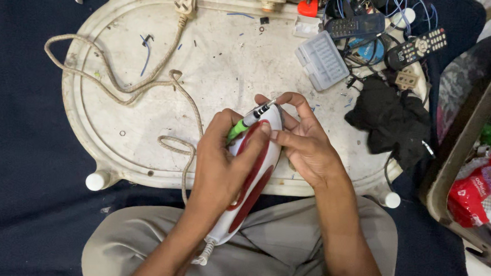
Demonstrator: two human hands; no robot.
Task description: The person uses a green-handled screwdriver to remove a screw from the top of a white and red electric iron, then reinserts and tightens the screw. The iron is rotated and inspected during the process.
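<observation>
- The left hand (222, 164) is closing its fingers (255, 138) around a green-handled screwdriver (250, 120), and the palm is lying over the red-and-white clothes iron (254, 180).
- The screwdriver is slanting up to the right, with its dark metal tip reaching toward the iron's pointed nose.
- The right hand (306, 143) is steadying the iron from the other side; its thumb is pressing against the white shell near the nose and the index finger is curling over the tip of the tool, so the hand is partly closed against the iron rather than wrapped around it.
- The iron is lying lengthwise between the hands, nose on the near edge of the worktop (120, 94), heel hanging over the person's lap, with its cord end showing below.
- The worktop is an oval, scuffed white tray on short legs, sitting on dark blue cloth.
- A braided beige cord (115, 88) is looping across its left half and ending in a plug (186, 3) at the far edge.
- A clear plastic box (322, 59) is lying right of centre, near two remote controls (415, 49) and a tangle of wires.
- A crumpled black cloth (392, 119) is sitting at the right edge, just beside the right hand.
</observation>
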